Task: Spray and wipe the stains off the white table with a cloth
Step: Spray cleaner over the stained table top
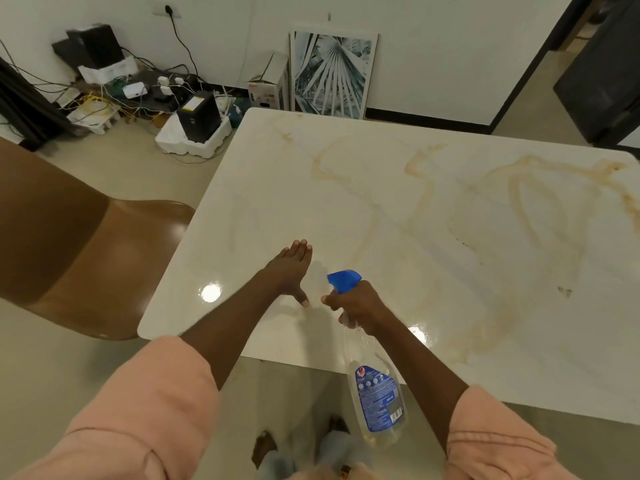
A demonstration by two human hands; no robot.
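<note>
Pink sleeves (152, 403) frame the view. The right hand (358, 303) grips a clear spray bottle (375, 393) by its neck, fingers curled under the blue trigger head (344, 280), over the white counter's (346, 202) near edge. The left hand (289, 271) lies flat, fingers straight, just beside it. Brownish stains (519, 174) streak the far counter. A brown chair (86, 258) stands left.
</note>
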